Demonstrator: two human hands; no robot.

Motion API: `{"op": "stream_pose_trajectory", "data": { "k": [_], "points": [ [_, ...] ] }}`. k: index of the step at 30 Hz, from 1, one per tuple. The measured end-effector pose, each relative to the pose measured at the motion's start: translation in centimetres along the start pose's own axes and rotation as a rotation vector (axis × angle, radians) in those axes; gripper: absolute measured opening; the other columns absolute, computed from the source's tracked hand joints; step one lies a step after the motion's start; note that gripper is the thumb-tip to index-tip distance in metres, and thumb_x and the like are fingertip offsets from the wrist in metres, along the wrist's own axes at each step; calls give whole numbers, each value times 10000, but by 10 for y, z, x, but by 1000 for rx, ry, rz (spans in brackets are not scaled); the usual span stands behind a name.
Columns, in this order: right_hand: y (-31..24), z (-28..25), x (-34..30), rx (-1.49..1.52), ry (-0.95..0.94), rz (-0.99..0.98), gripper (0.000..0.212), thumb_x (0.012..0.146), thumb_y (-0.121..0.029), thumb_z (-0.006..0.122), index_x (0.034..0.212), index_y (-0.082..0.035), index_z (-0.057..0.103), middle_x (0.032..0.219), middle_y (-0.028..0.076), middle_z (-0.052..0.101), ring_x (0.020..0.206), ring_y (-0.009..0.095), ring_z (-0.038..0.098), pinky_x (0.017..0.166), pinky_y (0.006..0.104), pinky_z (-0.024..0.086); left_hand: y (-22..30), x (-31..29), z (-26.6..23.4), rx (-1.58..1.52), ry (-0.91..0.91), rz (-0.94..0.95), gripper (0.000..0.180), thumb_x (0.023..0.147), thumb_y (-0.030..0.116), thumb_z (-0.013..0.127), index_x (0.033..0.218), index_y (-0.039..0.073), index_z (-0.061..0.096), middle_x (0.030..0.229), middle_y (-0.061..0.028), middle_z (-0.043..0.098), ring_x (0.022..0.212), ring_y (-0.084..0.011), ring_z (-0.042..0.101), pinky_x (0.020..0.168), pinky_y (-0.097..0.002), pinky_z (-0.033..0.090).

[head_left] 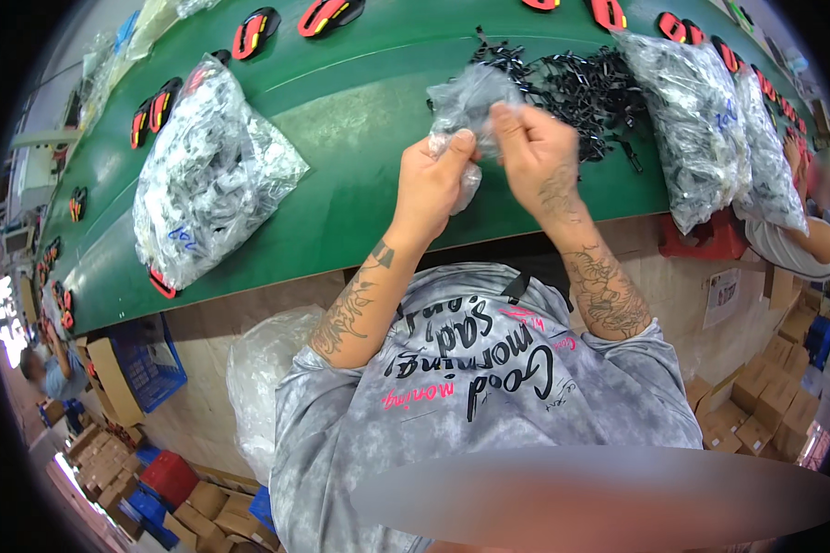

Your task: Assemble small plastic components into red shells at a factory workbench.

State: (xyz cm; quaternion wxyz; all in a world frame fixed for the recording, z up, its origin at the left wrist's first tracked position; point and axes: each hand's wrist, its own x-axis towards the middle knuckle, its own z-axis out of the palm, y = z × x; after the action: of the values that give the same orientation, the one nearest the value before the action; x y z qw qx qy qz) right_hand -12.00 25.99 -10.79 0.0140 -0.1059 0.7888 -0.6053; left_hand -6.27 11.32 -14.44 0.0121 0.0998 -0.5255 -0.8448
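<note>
At the left edge of the black pile (586, 88), a crumpled bag (470, 95) is pinched between closed fingers (461, 142) by left hand (431, 177) and right hand (542, 155).

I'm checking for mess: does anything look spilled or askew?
Loose black parts lie in a tangled heap beyond the right hand, so they look spilled, perhaps intentionally. A red piece pokes from under the clear bag at left, near the edge of the table, as if accidentally covered.

The bag (466, 100) at the left hand (433, 180) is of shiny, wrinkled plastic. Left of this hand, the table (341, 138) looks smooth, softly glossy.
</note>
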Motion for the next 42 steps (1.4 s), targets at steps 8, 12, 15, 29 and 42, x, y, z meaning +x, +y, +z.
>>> {"op": "stream_pose_trajectory", "data": {
  "k": [8,12,15,29,42],
  "points": [
    [-44,-8,52,-459,87,-374,411,957,-256,729,689,19,583,577,69,477,544,129,412,518,315,372,38,-13,-61,-157,189,28,295,1027,363,659,910,114,553,686,18,494,513,-94,450,438,-273,314],
    [-46,-7,63,-262,35,-276,488,938,-290,735,655,15,481,554,119,423,523,207,398,523,384,378,43,-12,-67,-221,214,32,274,1034,373,641,1044,121,535,745,12,506,559,-93,470,462,-268,319],
    [-42,-5,63,-442,-43,-209,504,967,-323,713,653,8,500,548,38,412,553,118,381,523,341,365,40,-17,-69,-236,195,33,302,1033,366,642,1141,109,526,757,13,511,573,-93,473,474,-268,330],
    [-80,100,9,-408,-470,-886,115,865,-85,731,881,-16,640,716,79,633,638,162,615,619,334,509,69,-30,-82,-779,-11,-172,474,1043,457,596,1240,28,624,1080,-93,692,977,-200,684,813,-391,575],
    [-85,259,70,-514,-854,-421,442,920,-381,704,1088,26,734,949,164,751,871,269,732,802,370,565,45,-117,-193,-320,102,411,373,944,283,679,1154,-22,633,955,-129,650,781,-163,594,472,-285,409]
  ]
}}
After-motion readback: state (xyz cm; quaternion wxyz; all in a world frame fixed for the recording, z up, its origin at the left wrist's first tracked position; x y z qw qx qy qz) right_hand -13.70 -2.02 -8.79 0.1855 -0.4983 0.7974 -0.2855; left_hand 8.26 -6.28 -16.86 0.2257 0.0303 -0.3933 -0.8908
